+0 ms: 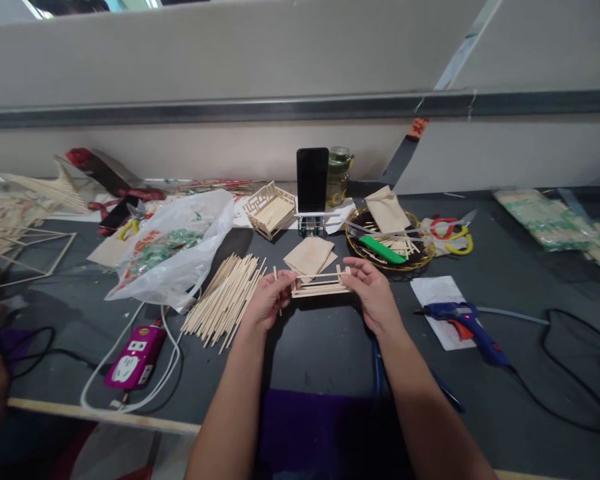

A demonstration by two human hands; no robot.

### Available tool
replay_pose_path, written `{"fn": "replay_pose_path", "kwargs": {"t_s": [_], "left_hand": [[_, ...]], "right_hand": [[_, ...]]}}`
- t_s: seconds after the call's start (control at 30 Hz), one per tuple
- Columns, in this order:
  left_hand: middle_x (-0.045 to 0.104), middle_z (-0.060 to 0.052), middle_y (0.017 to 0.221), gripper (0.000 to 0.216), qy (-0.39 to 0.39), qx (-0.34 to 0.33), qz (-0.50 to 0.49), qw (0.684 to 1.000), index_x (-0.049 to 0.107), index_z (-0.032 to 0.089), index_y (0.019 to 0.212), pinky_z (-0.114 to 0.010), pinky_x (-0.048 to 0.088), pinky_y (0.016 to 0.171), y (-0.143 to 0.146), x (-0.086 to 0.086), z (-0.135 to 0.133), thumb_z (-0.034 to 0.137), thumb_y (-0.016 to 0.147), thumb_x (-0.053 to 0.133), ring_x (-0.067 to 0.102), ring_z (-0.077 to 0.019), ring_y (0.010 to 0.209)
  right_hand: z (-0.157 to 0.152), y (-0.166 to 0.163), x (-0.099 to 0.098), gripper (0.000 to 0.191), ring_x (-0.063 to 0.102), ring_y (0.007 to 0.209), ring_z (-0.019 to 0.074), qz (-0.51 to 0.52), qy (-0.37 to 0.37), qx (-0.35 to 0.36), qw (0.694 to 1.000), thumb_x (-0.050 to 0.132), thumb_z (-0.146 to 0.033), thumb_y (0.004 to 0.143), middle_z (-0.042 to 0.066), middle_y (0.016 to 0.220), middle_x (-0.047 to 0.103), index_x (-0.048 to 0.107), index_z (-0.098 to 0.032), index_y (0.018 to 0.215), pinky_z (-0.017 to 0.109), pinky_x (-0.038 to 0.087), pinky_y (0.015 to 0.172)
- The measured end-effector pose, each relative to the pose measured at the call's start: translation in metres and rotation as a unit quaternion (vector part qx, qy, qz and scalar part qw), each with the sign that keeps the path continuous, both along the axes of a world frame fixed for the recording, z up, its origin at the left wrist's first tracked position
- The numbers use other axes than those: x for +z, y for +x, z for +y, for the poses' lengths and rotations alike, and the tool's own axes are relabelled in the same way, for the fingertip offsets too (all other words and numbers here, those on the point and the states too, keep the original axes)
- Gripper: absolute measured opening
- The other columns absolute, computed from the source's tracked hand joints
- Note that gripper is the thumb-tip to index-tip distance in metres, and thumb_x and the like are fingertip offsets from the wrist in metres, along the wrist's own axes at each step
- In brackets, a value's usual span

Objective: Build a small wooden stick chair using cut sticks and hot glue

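Observation:
Both hands hold a small frame of thin wooden sticks [320, 285] just above the dark table [320, 347]. My left hand [267, 300] pinches its left end, fingers closed, with one loose stick standing between them. My right hand [373, 290] grips the right end, fingers curled round it. Thin square wooden sheets [310, 257] lie just behind the frame. A pile of loose sticks [225, 297] lies left of my left hand.
A blue glue gun [467, 323] rests on white paper at right. Behind are a woven tray [390, 243] with sticks and a green comb, scissors [453, 233], a phone on a stand [312, 180], a jar [339, 175], a finished stick box [270, 210], a plastic bag [175, 243] and a pink power strip [135, 357].

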State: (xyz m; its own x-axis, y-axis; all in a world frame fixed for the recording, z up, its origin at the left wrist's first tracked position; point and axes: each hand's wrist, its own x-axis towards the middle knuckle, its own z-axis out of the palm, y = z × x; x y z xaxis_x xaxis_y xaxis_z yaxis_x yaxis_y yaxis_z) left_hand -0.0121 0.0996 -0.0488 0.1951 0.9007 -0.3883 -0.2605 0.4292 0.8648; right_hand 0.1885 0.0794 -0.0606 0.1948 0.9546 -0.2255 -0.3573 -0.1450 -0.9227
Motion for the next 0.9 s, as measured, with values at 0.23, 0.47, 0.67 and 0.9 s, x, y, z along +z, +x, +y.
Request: {"fn": "replay_pose_path", "kwargs": {"t_s": [0.23, 0.47, 0.67, 0.9], "left_hand": [[0.057, 0.001, 0.065, 0.036, -0.003, -0.002, -0.013, 1.000, 0.063, 0.012, 0.069, -0.013, 0.012, 0.037, 0.0000, 0.0013, -0.0008, 0.038, 0.058, 0.086, 0.027, -0.0010, 0.046], [0.057, 0.001, 0.063, 0.036, -0.007, 0.009, -0.004, 1.000, 0.064, 0.011, 0.071, -0.013, 0.012, 0.037, 0.0016, 0.0029, 0.0002, 0.036, 0.055, 0.086, 0.028, -0.0013, 0.046], [0.057, 0.001, 0.063, 0.037, -0.001, 0.009, 0.004, 1.000, 0.065, 0.011, 0.070, -0.013, 0.012, 0.038, 0.0015, 0.0026, 0.0008, 0.038, 0.055, 0.086, 0.028, -0.0011, 0.046], [0.058, 0.001, 0.062, 0.036, -0.002, 0.014, 0.014, 1.000, 0.065, 0.012, 0.070, -0.014, 0.011, 0.038, 0.0022, 0.0028, 0.0001, 0.038, 0.055, 0.085, 0.028, -0.0009, 0.044]], "right_hand": [[0.0000, 0.0008, -0.0010, 0.044, 0.060, 0.066, 0.0138, 0.007, 0.002, 0.005, 1.000, 0.086, -0.032, 0.058, -0.003, 0.073, 0.068, 0.066, -0.023, 0.097, 0.028, 0.047, 0.067], [0.0001, 0.0004, -0.0005, 0.046, 0.060, 0.066, 0.0135, 0.023, 0.002, 0.004, 1.000, 0.087, -0.029, 0.056, -0.003, 0.073, 0.069, 0.066, -0.022, 0.097, 0.028, 0.047, 0.068], [0.0002, 0.0025, -0.0011, 0.048, 0.060, 0.068, 0.0138, 0.023, -0.003, 0.006, 1.000, 0.087, -0.028, 0.056, -0.003, 0.074, 0.068, 0.066, -0.022, 0.098, 0.028, 0.046, 0.069], [0.0004, 0.0053, 0.0012, 0.043, 0.061, 0.070, 0.0152, 0.026, -0.003, 0.014, 1.000, 0.083, -0.028, 0.059, -0.001, 0.077, 0.070, 0.066, -0.023, 0.098, 0.028, 0.047, 0.069]]}}
